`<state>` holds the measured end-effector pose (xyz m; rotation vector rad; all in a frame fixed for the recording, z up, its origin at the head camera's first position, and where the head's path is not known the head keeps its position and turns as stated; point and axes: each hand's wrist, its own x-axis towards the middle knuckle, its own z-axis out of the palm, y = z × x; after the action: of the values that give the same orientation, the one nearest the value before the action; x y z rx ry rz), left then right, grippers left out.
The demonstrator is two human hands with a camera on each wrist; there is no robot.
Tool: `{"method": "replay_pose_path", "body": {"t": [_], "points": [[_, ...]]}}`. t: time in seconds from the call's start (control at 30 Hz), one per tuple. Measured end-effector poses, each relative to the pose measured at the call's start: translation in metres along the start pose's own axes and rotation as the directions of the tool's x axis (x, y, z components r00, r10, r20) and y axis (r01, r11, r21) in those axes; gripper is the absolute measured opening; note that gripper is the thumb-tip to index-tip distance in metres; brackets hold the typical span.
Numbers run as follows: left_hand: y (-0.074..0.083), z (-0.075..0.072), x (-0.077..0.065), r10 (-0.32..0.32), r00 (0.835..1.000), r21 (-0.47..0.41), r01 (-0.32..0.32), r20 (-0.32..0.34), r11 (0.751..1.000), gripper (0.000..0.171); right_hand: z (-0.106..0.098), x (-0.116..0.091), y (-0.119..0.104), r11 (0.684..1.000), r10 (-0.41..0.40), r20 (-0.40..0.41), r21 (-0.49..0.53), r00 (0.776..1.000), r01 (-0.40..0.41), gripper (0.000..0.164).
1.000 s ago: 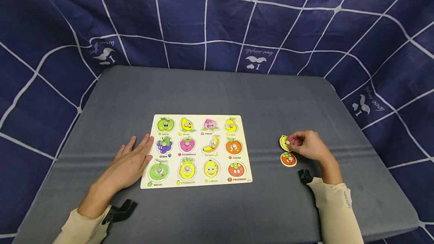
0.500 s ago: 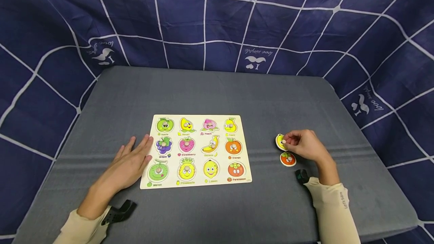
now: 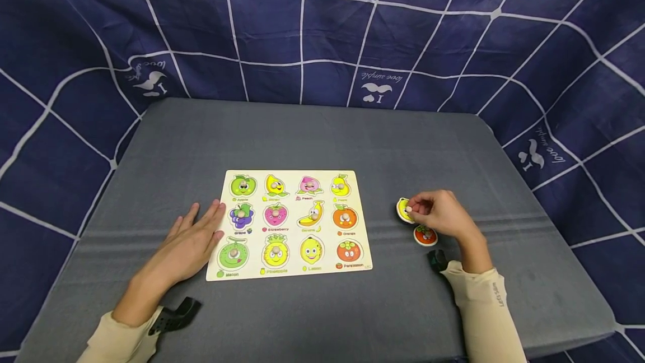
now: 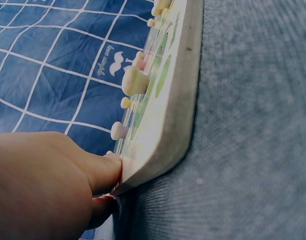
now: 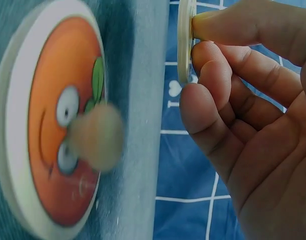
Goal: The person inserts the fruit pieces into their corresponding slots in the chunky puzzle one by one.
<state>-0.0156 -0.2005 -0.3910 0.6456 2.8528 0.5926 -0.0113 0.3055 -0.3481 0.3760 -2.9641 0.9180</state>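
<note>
My right hand (image 3: 440,214) pinches the knob of a yellow lemon puzzle piece (image 3: 403,210) between thumb and fingers, right of the board. In the right wrist view this lemon piece (image 5: 185,45) shows edge-on against the blue cloth. Just below it lies a red-orange persimmon puzzle piece (image 3: 425,236), its knob (image 5: 100,137) facing up. My left hand (image 3: 186,251) rests with fingers extended at the left edge of the fruit puzzle board (image 3: 328,242). In the left wrist view, the thumb (image 4: 105,172) touches the board's edge.
Knobbed fruit pieces sit in most of the board's slots. The printed lemon (image 3: 311,250) and persimmon (image 3: 349,251) slots show no knobs. Everything lies on a grey cloth-covered table (image 3: 302,139). A blue curtain (image 3: 272,32) with white lines stands behind and at both sides.
My right hand has moved left with the lemon piece, toward the board, partly leaving the persimmon piece behind. My left hand stays at the board's edge.
</note>
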Motion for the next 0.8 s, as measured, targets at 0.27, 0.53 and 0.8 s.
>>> {"method": "replay_pose_path", "body": {"t": [0.27,0.53,0.8], "points": [[0.001,-0.001,0.0,-0.007,1.0,-0.001,0.007,0.009,1.0,0.054,0.005,0.005,-0.014,1.0,-0.019,0.008,-0.008,1.0,0.019,0.005],[0.002,-0.002,0.0,-0.003,1.0,-0.007,0.003,0.011,1.0,0.054,0.013,0.006,-0.021,0.998,-0.054,0.012,0.018,0.998,0.054,0.007],[-0.001,0.0,0.001,0.0,1.0,-0.004,0.0,0.017,1.0,0.054,0.019,0.008,-0.028,0.998,-0.057,0.034,0.02,0.998,0.057,0.006]]}}
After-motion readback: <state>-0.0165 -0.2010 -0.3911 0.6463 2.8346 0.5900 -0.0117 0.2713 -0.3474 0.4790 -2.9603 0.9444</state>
